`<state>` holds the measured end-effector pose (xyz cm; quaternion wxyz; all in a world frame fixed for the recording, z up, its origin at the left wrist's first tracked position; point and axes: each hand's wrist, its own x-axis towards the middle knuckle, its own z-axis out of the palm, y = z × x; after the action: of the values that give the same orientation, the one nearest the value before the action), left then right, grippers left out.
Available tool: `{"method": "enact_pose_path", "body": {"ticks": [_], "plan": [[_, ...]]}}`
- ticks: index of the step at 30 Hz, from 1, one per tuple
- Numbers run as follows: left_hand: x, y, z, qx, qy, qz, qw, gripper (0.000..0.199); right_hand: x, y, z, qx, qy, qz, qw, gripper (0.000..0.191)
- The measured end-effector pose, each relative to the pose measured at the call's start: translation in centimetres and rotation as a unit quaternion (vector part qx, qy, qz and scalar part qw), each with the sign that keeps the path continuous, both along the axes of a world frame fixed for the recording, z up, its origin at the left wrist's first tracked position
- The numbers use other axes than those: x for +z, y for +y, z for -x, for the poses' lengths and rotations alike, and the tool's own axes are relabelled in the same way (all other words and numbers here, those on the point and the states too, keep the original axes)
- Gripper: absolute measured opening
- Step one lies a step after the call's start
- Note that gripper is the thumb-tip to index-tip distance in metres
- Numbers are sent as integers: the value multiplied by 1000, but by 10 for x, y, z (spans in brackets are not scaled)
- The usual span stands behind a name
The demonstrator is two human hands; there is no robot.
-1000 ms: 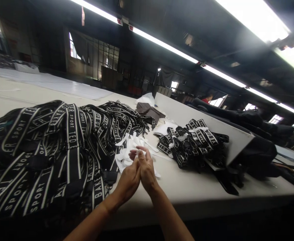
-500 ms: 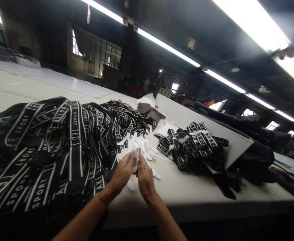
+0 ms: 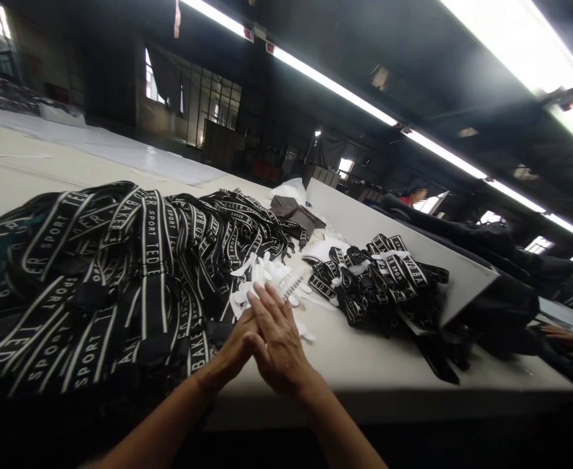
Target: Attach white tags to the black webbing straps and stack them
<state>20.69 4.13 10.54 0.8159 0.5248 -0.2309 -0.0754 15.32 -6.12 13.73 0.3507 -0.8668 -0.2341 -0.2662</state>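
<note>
My right hand [image 3: 277, 335] lies flat, fingers stretched out and close together, pressed against my left hand [image 3: 237, 345]. The fingers of my left hand are mostly hidden behind the right. A white strip with dark ridges along it [image 3: 293, 287] sticks out past my right fingertips, its other end hidden between the hands. Just beyond them is a loose heap of white strips [image 3: 253, 268]. A big pile of black straps with white lettering [image 3: 157, 260] lies left of my hands. To the right are bundles of similar straps [image 3: 389, 270] with white bands around them.
Everything lies on a pale table [image 3: 355, 365]. Behind the white heap are a dark grey folded piece [image 3: 293, 212] and a white plastic bag [image 3: 290, 190]. A white upright panel [image 3: 404, 238] borders dark bulky material [image 3: 491, 260]. Another person's hand [image 3: 567, 339] shows at the right edge.
My hands have gone from pinching the white strip with their fingertips to being pressed together. The ridged end now points up and right. Another person's hand has appeared at the right.
</note>
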Motion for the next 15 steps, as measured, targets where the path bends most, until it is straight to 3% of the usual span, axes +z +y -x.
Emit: {"method": "enact_pose_path", "body": {"ticks": [4,7,10,13,15], "plan": [[1,-1,6,-59,-44,-54,996,38,4,-18,-30,-9,112,-121,986,48],[5,2,1,-74,0,14,997,40,-12,-16,-32,13,193,-229,954,61],[10,10,-12,-50,63,87,993,39,-37,0,-17,41,221,-285,932,66],[12,15,-21,-48,97,126,986,37,-45,5,-4,-56,173,-327,927,57],[13,15,-22,-61,112,143,981,36,-35,1,-1,-139,73,-300,941,45]]}}
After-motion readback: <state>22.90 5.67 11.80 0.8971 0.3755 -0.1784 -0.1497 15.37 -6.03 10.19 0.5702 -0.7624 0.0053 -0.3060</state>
